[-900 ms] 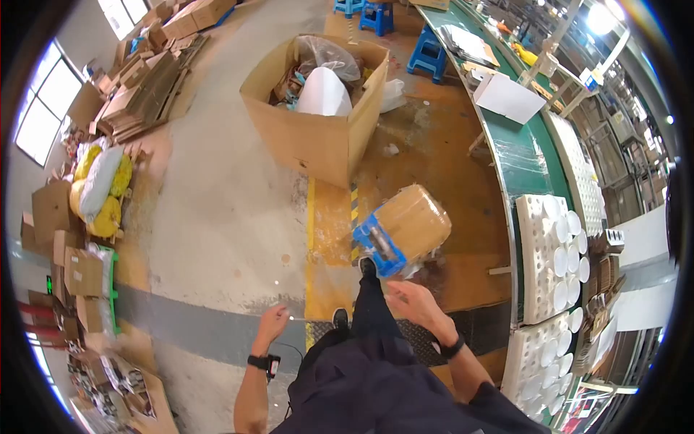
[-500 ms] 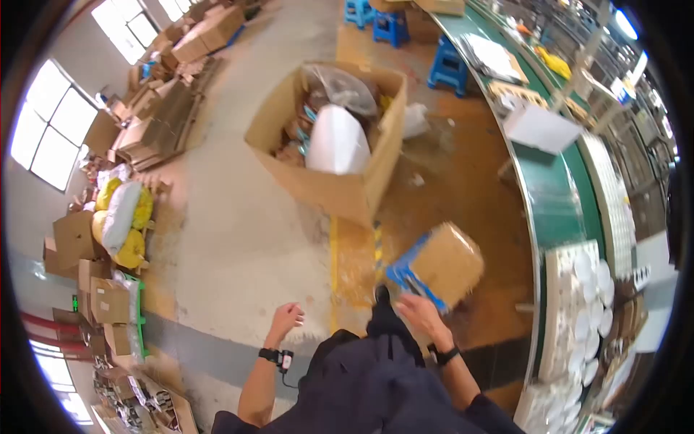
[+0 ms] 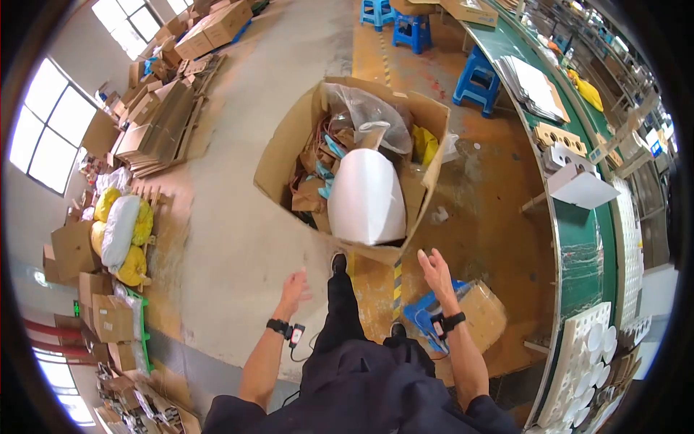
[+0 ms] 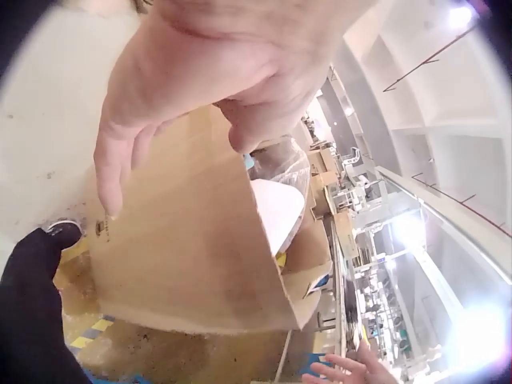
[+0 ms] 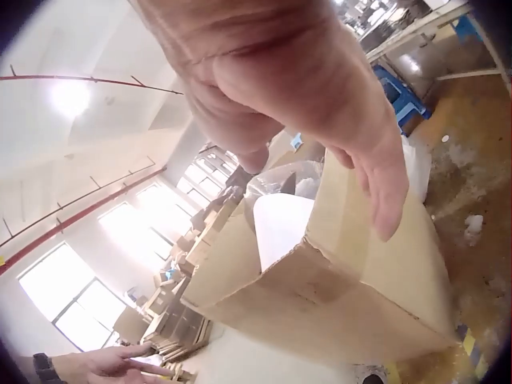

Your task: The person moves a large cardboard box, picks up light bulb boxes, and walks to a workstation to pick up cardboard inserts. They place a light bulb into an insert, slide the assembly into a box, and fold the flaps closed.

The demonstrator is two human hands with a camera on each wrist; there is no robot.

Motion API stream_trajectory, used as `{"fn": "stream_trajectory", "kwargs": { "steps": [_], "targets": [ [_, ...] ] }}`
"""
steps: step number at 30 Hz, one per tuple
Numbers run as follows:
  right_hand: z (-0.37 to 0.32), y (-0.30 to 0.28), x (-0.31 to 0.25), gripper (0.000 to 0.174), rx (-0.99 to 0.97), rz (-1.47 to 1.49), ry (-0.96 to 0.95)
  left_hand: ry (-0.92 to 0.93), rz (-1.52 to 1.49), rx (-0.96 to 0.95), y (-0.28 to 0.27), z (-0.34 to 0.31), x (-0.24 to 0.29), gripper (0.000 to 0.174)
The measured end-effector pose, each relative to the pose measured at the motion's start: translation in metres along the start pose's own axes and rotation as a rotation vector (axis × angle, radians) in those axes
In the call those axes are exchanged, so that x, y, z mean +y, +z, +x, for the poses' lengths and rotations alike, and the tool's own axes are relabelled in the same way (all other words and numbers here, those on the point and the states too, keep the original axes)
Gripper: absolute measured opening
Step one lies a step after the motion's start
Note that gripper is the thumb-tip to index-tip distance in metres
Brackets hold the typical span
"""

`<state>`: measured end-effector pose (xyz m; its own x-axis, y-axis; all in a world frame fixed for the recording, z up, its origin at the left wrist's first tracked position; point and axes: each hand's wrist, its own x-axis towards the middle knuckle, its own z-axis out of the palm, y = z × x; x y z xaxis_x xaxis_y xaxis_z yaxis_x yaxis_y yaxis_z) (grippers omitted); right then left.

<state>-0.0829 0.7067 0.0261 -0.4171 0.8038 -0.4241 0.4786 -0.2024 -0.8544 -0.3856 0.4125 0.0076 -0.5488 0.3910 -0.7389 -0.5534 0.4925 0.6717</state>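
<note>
In the head view a large open carton (image 3: 278, 163) stands just ahead of the person, holding a white curved piece (image 3: 367, 199), clear plastic, brown paper and a yellow bag. The left hand (image 3: 294, 291) hangs empty short of its near left side, fingers spread. Near the closest corner is the right hand (image 3: 438, 275), also empty with fingers extended. The left wrist view has the left hand (image 4: 208, 88) in front of the carton's side (image 4: 184, 240). In the right wrist view the right hand (image 5: 296, 104) appears over the carton (image 5: 352, 296); contact cannot be told.
A smaller taped box (image 3: 481, 318) and a blue stool (image 3: 426, 311) lie on the floor by the right forearm. A green-topped bench (image 3: 578, 253) runs along the right, with a blue stool (image 3: 477, 81) beside it. Flattened cardboard (image 3: 155, 134) and stuffed sacks (image 3: 123, 231) line the left.
The person has stepped forward, so the large carton is nearer and the taped box now lies beside the right forearm. Both hands have moved forward toward the carton, and their fingers are more extended.
</note>
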Motion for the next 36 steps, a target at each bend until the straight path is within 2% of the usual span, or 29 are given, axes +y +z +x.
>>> {"fn": "stream_trajectory", "kwargs": {
  "steps": [2,3,4,6,7,8,9,10,11,12,13,14,15,17,18,20,22,23,24,25,26,27,28,29,30,31,33,35,36],
  "targets": [
    [0.051,0.032,-0.008,0.090,0.291,-0.236,-0.097,0.035,-0.037,0.075,-0.007,0.059,0.048,0.095],
    [0.078,0.048,-0.005,0.091,0.396,-0.244,-0.117,0.054,-0.048,0.109,-0.007,0.089,0.082,0.099],
    [0.095,0.057,-0.009,0.091,0.403,-0.267,-0.097,0.029,-0.050,0.092,-0.007,0.114,0.108,0.099],
    [0.112,0.080,-0.015,0.082,0.247,-0.141,0.092,-0.041,-0.032,0.329,-0.013,0.162,0.155,0.088],
    [0.121,0.104,-0.021,0.066,0.456,-0.492,0.175,0.010,-0.004,0.218,-0.013,0.182,0.171,0.076],
    [0.124,0.107,-0.025,0.064,0.388,-0.543,0.188,0.057,0.038,0.101,-0.018,0.195,0.183,0.065],
    [0.123,0.110,-0.035,0.065,0.388,-0.564,0.151,0.017,0.027,0.091,-0.036,0.236,0.161,0.039],
    [0.117,0.110,-0.039,0.065,0.378,-0.590,0.118,0.075,0.150,0.004,-0.077,0.265,0.120,0.031],
    [0.110,0.112,-0.039,0.066,0.404,-0.568,0.093,0.121,0.150,-0.002,-0.096,0.248,0.120,0.025],
    [0.122,0.121,-0.057,0.067,0.444,-0.524,0.038,0.167,0.150,-0.007,-0.114,0.227,0.124,0.022],
    [0.120,0.126,-0.081,0.070,0.374,-0.481,0.083,0.262,0.187,0.105,-0.110,0.187,0.132,0.024],
    [0.115,0.151,-0.056,0.071,0.331,-0.557,0.111,0.255,0.324,0.100,-0.152,0.204,0.076,0.026],
    [0.115,0.173,-0.045,0.071,0.390,-0.470,-0.052,0.241,0.503,0.152,-0.157,0.187,0.096,0.026],
    [0.118,0.210,-0.060,0.067,0.376,-0.595,0.021,0.314,0.471,0.128,-0.189,0.205,0.089,0.027],
    [0.115,0.222,-0.062,0.071,0.345,-0.475,-0.008,0.311,0.485,0.105,-0.193,0.203,0.083,0.027],
    [0.128,0.241,-0.068,0.074,0.339,-0.345,0.007,0.054,0.302,0.224,-0.201,0.201,0.104,0.021],
    [0.147,0.226,-0.097,0.081,0.381,-0.367,-0.076,0.024,0.329,0.152,-0.196,0.240,0.134,0.021],
    [0.145,0.224,-0.095,0.081,0.367,-0.353,-0.056,-0.041,0.348,0.124,-0.208,0.244,0.128,0.022],
    [0.152,0.218,-0.105,0.077,0.357,-0.356,-0.117,-0.033,0.374,0.133,-0.204,0.238,0.138,0.022],
    [0.169,0.206,-0.113,0.073,0.372,-0.354,-0.182,-0.074,0.284,0.152,-0.187,0.244,0.157,0.024],
    [0.183,0.193,-0.115,0.073,0.401,-0.318,-0.170,-0.118,0.201,0.171,-0.173,0.248,0.177,0.028],
    [0.193,0.181,-0.116,0.075,0.344,-0.307,-0.115,-0.106,0.187,0.132,-0.168,0.254,0.182,0.037],
    [0.193,0.173,-0.106,0.078,0.270,-0.311,-0.067,-0.103,0.204,0.140,-0.158,0.244,0.179,0.037],
    [0.202,0.159,-0.102,0.078,0.278,-0.304,-0.094,-0.148,0.156,0.076,-0.131,0.248,0.177,0.038],
    [0.195,0.164,-0.093,0.076,0.303,-0.386,-0.037,-0.205,0.135,0.027,-0.124,0.242,0.185,0.038],
    [0.176,0.174,-0.090,0.074,0.313,-0.460,0.040,-0.204,0.165,0.059,-0.135,0.235,0.189,0.038],
    [0.155,0.143,-0.078,0.068,0.442,-0.498,0.226,-0.266,0.268,0.160,-0.110,0.248,0.170,0.039],
    [0.148,0.106,-0.041,0.047,0.373,-0.473,0.364,-0.272,0.269,0.164,-0.089,0.240,0.174,0.039],
    [0.146,0.095,-0.037,0.047,0.375,-0.469,0.363,-0.271,0.282,0.160,-0.085,0.240,0.181,0.039]
  ]
}}
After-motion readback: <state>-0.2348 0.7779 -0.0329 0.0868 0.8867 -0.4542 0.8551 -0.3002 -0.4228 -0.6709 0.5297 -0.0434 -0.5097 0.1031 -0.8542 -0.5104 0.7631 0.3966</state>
